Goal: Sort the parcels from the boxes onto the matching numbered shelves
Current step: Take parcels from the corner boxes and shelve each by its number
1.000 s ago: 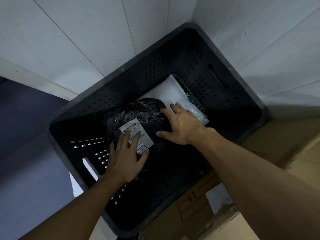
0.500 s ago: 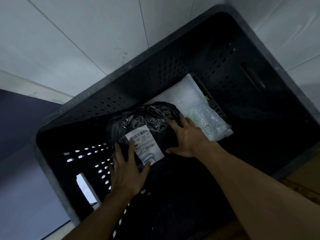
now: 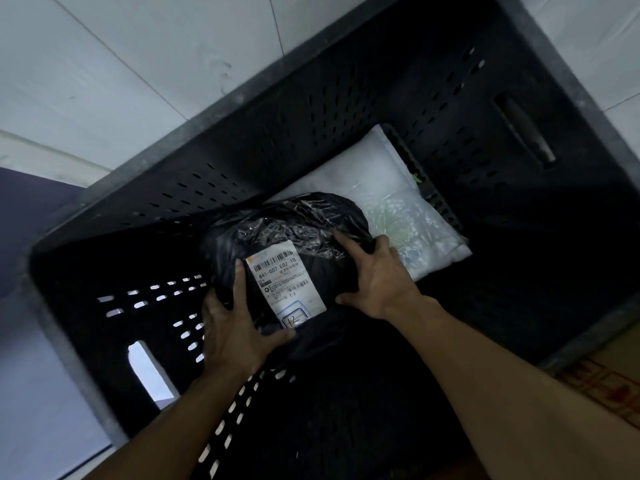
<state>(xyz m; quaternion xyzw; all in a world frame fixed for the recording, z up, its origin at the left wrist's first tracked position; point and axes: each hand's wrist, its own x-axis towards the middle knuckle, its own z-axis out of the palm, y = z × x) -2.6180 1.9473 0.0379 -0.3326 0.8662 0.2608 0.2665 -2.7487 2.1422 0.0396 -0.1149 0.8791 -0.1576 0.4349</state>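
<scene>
Looks straight down into a black crate [image 3: 311, 133] with perforated walls. Finds a black parcel [image 3: 294, 226] in shiny crumpled plastic low inside the crate, close to its far wall and about midway along it. Cannot tell whether resting on the crate floor or raised a little above it. Carries on the top face a white label [image 3: 285, 285] with a barcode, the printed code 841-007 E02-10 and, at the end nearer to the crate's near side, a framed handwritten mark, hard to read.

Grips the parcel with both hands, each one closed on it. Places the left hand [image 3: 232, 330] at the parcel edge which faces the crate's left wall: fingers bent around this edge beside the label, thumb pressed under the label's near end. Places the right hand [image 3: 377, 282] on the opposite side, toward the crate's right wall: fingers spread and curved over the crumpled top, thumb stretched along the near edge.

Shows also a white parcel [image 3: 374, 188] flat inside the crate, against the far wall and toward the right wall, partly hidden behind the black parcel. Shows a handle slot [image 3: 523, 133] in the crate's right wall and another opening [image 3: 149, 375] in the left wall. Beyond the crate's far wall, pale wall tiles [image 3: 138, 64]; past its near right corner, a piece of brown cardboard [image 3: 606, 386].
</scene>
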